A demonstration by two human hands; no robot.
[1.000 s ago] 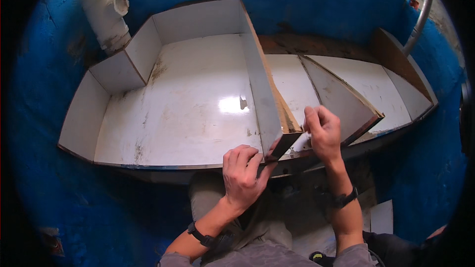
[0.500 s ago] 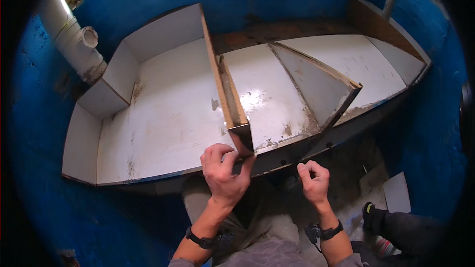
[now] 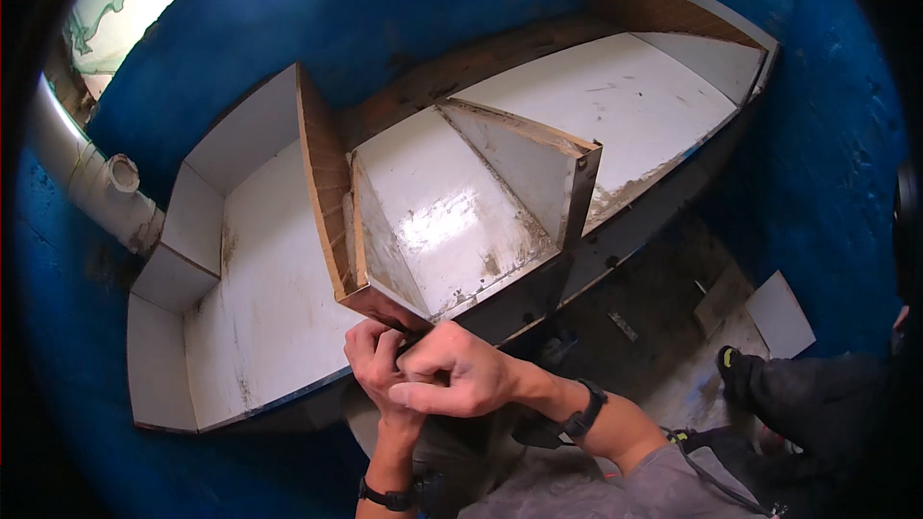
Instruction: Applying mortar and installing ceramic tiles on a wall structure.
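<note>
A partition (image 3: 327,202) of brown-edged panels stands on the white tiled surface (image 3: 274,298), with a narrow dark, shiny facing (image 3: 385,306) across its front end. At the foot of that facing, my left hand (image 3: 377,370) is closed with fingers curled. My right hand (image 3: 460,371) is closed too, thumb pointing left, and overlaps the left one. A small dark thing shows between the two hands, but its kind is hidden. To the right stands a second partition (image 3: 524,168) with pale sides and a dark front strip.
A white pipe (image 3: 82,173) runs down the blue wall (image 3: 461,0) at left. White side panels (image 3: 154,365) rim the surface's left end. Below right, a loose white panel (image 3: 781,315) lies by a person's dark-clothed leg (image 3: 808,389), near a brown board (image 3: 723,300).
My right hand has moved left and joined my left hand at the partition's front end. My left hand's fingers have curled in further. The view has shifted and turned.
</note>
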